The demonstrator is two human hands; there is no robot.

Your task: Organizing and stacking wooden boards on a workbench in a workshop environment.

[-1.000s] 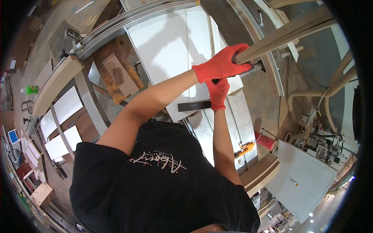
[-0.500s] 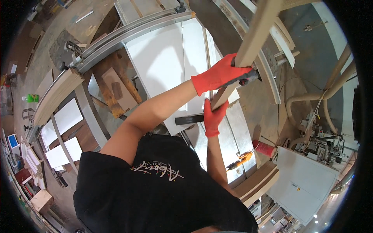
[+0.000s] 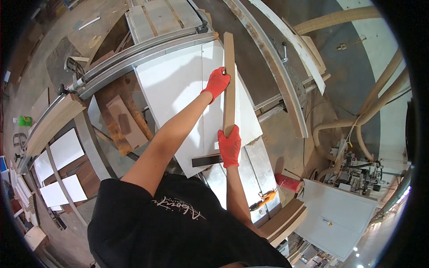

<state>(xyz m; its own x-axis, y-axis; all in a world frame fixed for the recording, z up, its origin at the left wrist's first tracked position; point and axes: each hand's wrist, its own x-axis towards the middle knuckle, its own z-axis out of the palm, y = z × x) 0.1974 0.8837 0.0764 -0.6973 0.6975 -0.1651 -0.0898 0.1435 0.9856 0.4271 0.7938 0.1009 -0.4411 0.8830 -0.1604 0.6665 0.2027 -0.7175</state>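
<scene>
A long brown wooden strip lies over the white panel on the metal table, running from near to far. My left hand, in a red glove, grips its left edge toward the far end. Around the near end, my gloved right hand is closed, covering that end. A short black bar sits just left of my right hand, at the panel's near edge.
A metal rail crosses behind the panel. At right stands a curved-looking long fence. An orange-handled tool and a red cylinder are at near right, beside stacked wooden strips. More stacked boards are at left.
The wooden strip has come down from a raised, tilted position at the right to the white panel. Both hands moved left with it, and my left hand went lower.
</scene>
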